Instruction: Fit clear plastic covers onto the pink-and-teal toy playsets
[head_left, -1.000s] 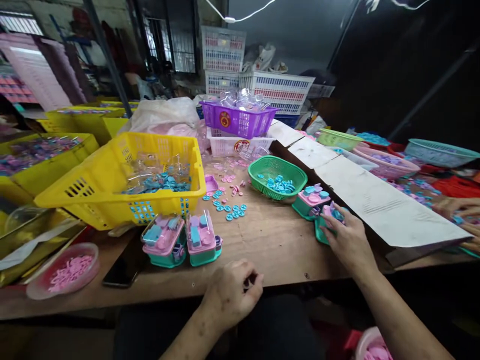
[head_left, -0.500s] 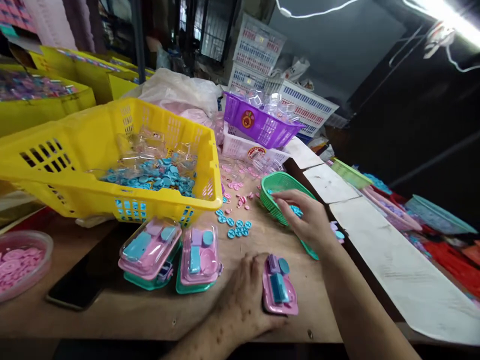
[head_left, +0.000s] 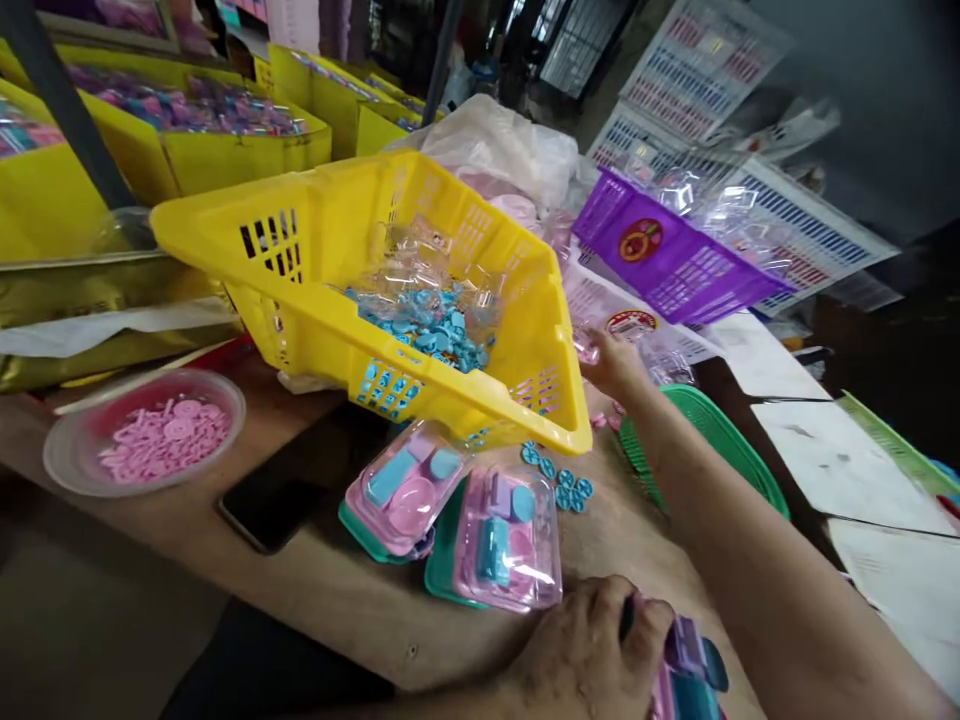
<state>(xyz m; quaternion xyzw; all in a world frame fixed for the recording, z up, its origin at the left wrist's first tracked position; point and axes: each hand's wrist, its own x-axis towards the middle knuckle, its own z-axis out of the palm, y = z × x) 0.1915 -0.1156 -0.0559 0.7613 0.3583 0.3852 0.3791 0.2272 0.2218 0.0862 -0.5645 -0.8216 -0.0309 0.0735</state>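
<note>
My left hand [head_left: 589,640] is closed around a pink toy case [head_left: 686,685] at the bottom edge, with purple and teal pieces set in it. My right hand [head_left: 621,362] reaches far forward beside the yellow basket, its fingertips closed on a clear plastic cover [head_left: 585,346] with a pinkish look. Left of my left hand are two pink-and-green cases, one nearer [head_left: 506,545] and one farther [head_left: 409,485], both under clear covers. Small blue discs [head_left: 566,490] lie on the table behind them.
A large yellow basket [head_left: 300,300] holds blue pieces and clear covers. A green basket [head_left: 720,440] sits under my right forearm. A purple basket [head_left: 675,255] rests on a white one. A phone [head_left: 285,490] and a tub of pink pieces [head_left: 150,430] lie left.
My right hand has left the green basket and stretched forward to the clear cover. My left hand still holds the case. The view has swung left and tilted.
</note>
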